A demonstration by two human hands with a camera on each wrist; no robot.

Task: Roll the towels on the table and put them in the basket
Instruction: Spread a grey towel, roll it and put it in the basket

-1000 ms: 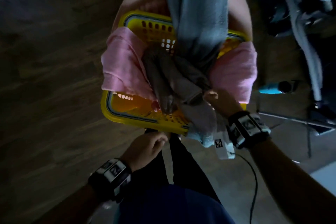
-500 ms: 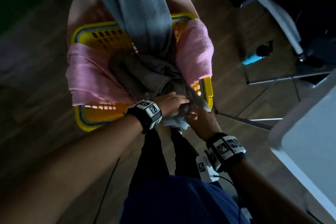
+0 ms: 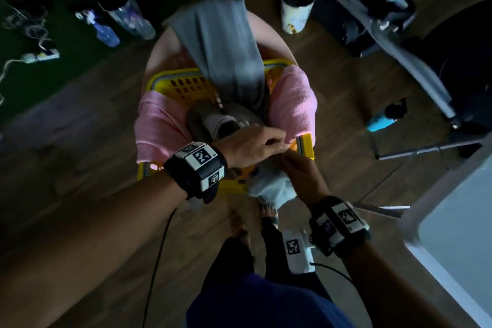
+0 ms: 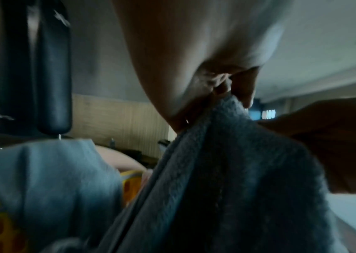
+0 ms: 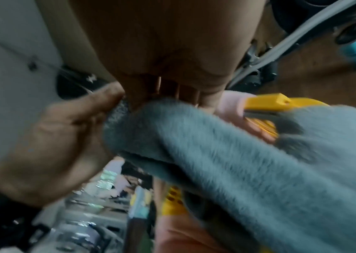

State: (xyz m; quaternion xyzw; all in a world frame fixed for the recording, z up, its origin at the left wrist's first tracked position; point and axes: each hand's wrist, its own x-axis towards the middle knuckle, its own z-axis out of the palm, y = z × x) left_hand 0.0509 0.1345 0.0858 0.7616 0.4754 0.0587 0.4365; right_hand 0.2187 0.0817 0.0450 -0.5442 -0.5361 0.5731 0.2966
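A yellow basket [image 3: 183,85] stands on a round pink stool. Pink towels [image 3: 157,125] hang over both its sides, a long grey towel [image 3: 226,50] trails over its far rim, and brown rolled towels [image 3: 213,120] lie inside. At the near right corner both hands hold a fluffy light blue towel [image 3: 274,189]. My left hand [image 3: 278,142] pinches its upper edge, seen close in the left wrist view at the fingertips [image 4: 244,92] on the towel [image 4: 227,171]. My right hand [image 3: 286,161] grips the same towel [image 5: 237,162] beside the basket rim [image 5: 266,102].
Two tumblers [image 3: 298,8] and plastic bottles [image 3: 106,34] stand on the wooden floor beyond the stool. A blue bottle [image 3: 383,120] and a metal chair base lie to the right. A white table edge [image 3: 452,221] fills the lower right. My feet are below the basket.
My left hand has come up from near my body and taken hold of the blue towel beside the right hand. Both hands have shifted toward the basket's near right corner.
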